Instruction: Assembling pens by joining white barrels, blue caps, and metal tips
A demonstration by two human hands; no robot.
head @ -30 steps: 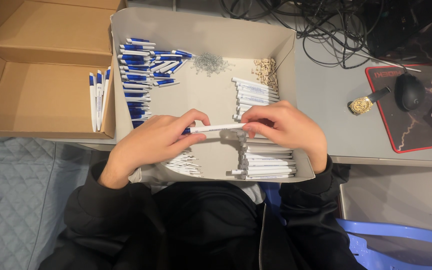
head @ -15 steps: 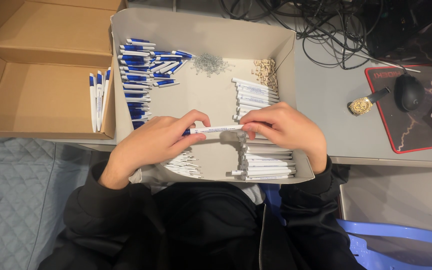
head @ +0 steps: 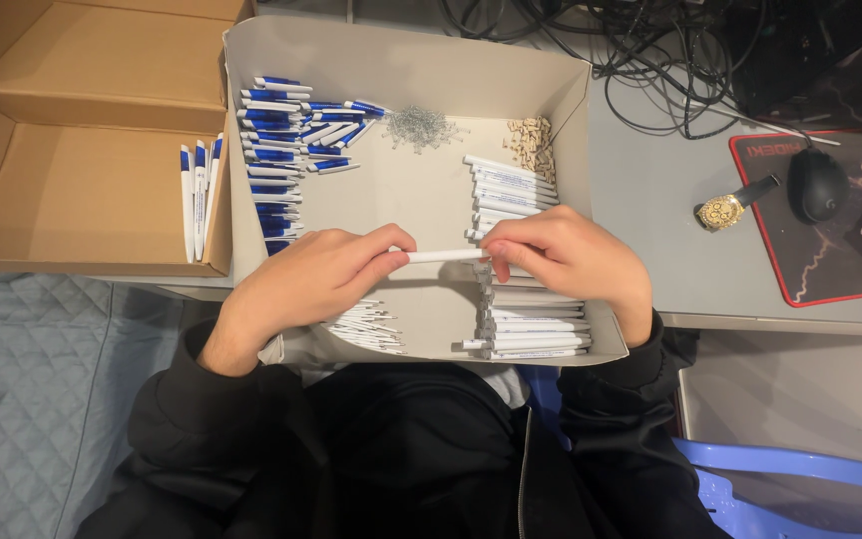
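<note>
Two hands, left hand (head: pixel 321 274) and right hand (head: pixel 561 255), pinching opposite ends of white pen barrel (head: pixel 444 257) between them

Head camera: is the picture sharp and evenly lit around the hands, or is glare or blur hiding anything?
Head view: sharp, evenly lit over the tray; left hand and right hand crisp on the white pen barrel; soft shadows only, no glare; the cables at top right sit dim.

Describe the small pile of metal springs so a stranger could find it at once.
Start at the grey tray on the desk, in front of the person. Along its far wall, between the blue-and-white pen parts on the left and the white barrels on the right, lies the springs pile: the only tangled, silvery wire heap there.
</note>
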